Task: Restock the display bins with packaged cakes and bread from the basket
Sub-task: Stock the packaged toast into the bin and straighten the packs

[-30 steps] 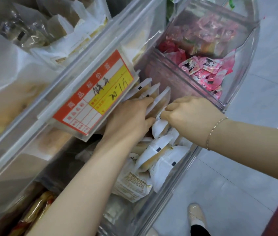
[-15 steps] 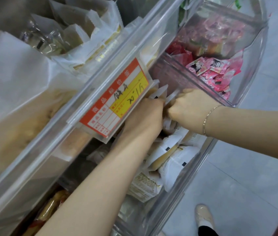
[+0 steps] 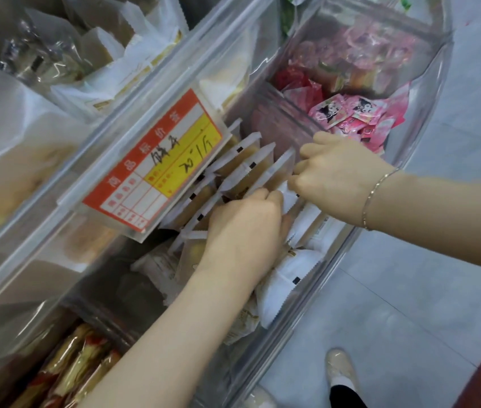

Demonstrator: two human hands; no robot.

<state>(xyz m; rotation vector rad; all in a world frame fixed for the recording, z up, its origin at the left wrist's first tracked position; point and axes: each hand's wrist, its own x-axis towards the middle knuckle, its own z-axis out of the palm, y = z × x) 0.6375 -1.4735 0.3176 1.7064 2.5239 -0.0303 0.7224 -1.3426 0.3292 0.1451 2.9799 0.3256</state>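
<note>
cake packets in bin | price tag left | candy bin behind

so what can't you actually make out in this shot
Head view only:
- Left hand: its fingers are buried among the upright cake packets, so its grip is hidden.
- Right hand: fingers curl under the palm at a white packet; the contact itself is hidden.
- Price tag: handwriting upside down and blurred.
- Pink snack packets: print too small.
- The basket: out of frame.
</note>
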